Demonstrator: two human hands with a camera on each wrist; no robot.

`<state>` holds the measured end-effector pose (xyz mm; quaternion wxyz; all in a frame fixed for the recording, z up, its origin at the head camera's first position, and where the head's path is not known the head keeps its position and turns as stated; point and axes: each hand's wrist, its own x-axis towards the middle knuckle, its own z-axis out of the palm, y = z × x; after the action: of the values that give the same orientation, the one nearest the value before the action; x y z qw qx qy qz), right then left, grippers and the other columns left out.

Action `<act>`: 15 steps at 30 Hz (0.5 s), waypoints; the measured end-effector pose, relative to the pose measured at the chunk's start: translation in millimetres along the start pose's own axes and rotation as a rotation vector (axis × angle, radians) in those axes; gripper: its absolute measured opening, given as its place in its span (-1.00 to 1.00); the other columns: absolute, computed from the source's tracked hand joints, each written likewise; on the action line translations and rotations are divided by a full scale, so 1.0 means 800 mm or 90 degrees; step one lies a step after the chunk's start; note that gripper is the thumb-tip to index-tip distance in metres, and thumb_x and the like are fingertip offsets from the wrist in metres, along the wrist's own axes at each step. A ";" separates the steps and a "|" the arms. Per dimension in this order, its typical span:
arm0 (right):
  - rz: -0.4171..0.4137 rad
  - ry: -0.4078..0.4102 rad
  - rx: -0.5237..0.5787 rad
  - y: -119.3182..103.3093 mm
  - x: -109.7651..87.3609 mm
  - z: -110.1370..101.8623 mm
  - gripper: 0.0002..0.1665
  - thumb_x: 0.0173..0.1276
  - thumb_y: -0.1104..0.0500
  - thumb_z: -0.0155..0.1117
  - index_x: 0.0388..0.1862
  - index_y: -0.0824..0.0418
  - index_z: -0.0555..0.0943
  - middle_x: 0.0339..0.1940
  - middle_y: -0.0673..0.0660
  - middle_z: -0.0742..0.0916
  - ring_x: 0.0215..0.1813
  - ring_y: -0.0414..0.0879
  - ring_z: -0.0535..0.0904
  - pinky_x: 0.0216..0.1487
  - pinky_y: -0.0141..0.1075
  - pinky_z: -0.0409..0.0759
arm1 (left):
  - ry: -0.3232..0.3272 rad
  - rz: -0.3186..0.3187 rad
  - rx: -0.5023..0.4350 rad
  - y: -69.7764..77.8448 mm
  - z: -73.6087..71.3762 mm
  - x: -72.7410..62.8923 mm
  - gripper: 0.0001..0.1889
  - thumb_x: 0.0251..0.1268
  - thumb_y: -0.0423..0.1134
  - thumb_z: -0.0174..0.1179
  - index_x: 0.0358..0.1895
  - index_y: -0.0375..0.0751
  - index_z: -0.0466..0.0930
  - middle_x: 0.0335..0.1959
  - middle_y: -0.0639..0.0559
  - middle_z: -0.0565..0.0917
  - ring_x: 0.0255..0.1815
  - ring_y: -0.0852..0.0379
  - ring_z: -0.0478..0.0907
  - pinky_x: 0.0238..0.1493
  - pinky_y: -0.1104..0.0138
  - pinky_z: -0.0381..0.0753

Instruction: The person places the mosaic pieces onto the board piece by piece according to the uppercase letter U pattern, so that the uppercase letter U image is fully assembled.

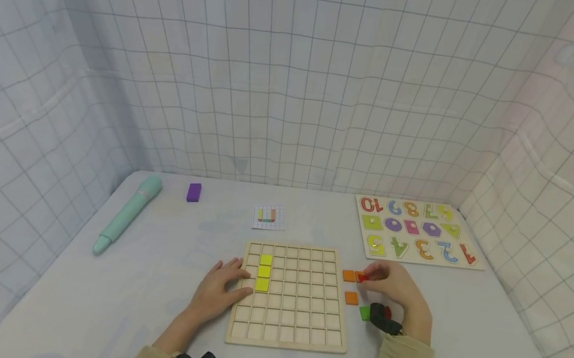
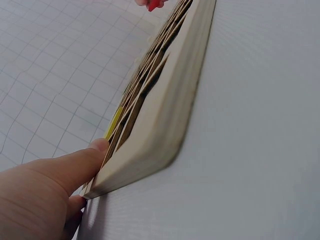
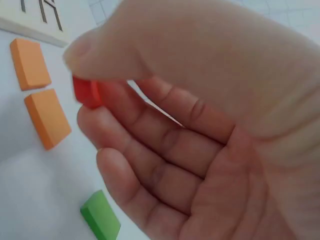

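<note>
A wooden grid board (image 1: 303,319) lies in front of me in the head view. In its second column from the left, three yellow square tiles (image 1: 264,271) form a vertical row. My left hand (image 1: 214,291) rests at the board's left edge with fingers spread; its thumb (image 2: 80,167) touches the rim. To the right of the board, my right hand (image 1: 399,287) pinches a small red tile (image 3: 87,92) between thumb and fingertips. Orange tiles (image 1: 351,298) lie beside that hand, and a green tile (image 1: 364,313) is partly covered by the black wrist camera.
Behind the board lies a small pattern card (image 1: 268,217). A number and shape puzzle board (image 1: 420,233) stands at the back right. At the back left are a purple block (image 1: 194,192) and a mint-green stick-shaped object (image 1: 128,214). Gridded curtains (image 1: 299,84) surround the table.
</note>
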<state>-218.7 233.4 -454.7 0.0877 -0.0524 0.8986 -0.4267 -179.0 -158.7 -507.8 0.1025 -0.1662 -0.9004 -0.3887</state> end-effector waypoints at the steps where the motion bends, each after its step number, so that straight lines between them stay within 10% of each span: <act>1: -0.009 0.000 0.003 -0.002 0.000 -0.001 -0.69 0.08 0.17 0.44 -0.21 0.25 0.59 -0.29 0.06 0.68 -0.23 -0.09 0.55 -0.14 -0.23 0.56 | 0.000 0.001 0.001 0.000 0.000 0.000 -0.65 0.08 -0.07 0.34 -0.11 -0.19 0.64 0.22 -0.23 0.47 0.34 -0.13 0.27 0.43 0.01 -0.03; 15: -0.169 -0.030 0.065 -0.066 0.010 0.025 -0.78 0.10 0.16 0.42 -0.27 0.16 0.62 -0.33 0.02 0.68 -0.27 -0.08 0.58 -0.24 -0.26 0.61 | 0.002 0.012 -0.006 0.002 -0.002 0.001 -0.64 0.08 -0.06 0.35 -0.12 -0.21 0.64 0.21 -0.26 0.47 0.34 -0.16 0.27 0.41 -0.02 -0.01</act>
<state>-221.6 183.5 -427.3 0.0538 -0.1764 0.8584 -0.4787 -179.1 -158.5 -505.4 0.1067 -0.1742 -0.8968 -0.3925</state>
